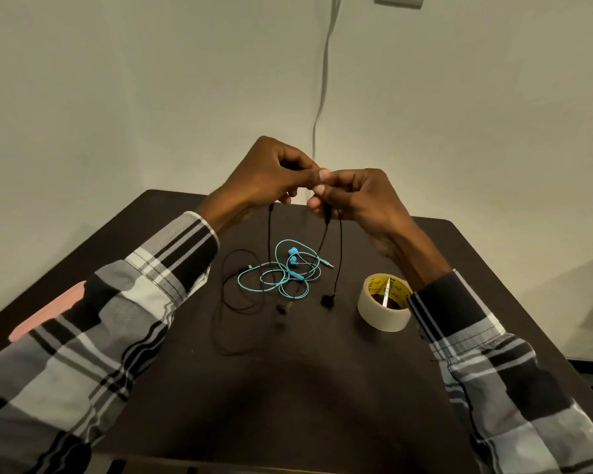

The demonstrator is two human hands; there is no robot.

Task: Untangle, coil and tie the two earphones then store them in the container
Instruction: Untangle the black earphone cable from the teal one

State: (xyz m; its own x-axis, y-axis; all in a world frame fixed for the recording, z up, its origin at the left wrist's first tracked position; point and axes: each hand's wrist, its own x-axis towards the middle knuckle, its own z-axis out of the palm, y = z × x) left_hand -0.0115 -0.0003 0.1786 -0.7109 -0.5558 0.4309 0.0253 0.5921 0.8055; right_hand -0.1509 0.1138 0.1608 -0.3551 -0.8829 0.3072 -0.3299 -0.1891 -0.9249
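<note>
While both hands meet above the tabletop (322,388), we see the left hand (264,176) and right hand (360,196) each pinching the black earphone (338,254), its cord hanging straight down to the surface. The blue earphone (288,268) lies coiled directly below, seemingly still crossed by black loops. We judge the left hand nearer that tangle. Tape (384,302) waits right.

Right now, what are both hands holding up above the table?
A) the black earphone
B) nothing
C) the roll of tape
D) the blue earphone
A: the left hand and right hand pinch the black earphone cord, while the blue earphone and the tape roll lie on the table.
</note>
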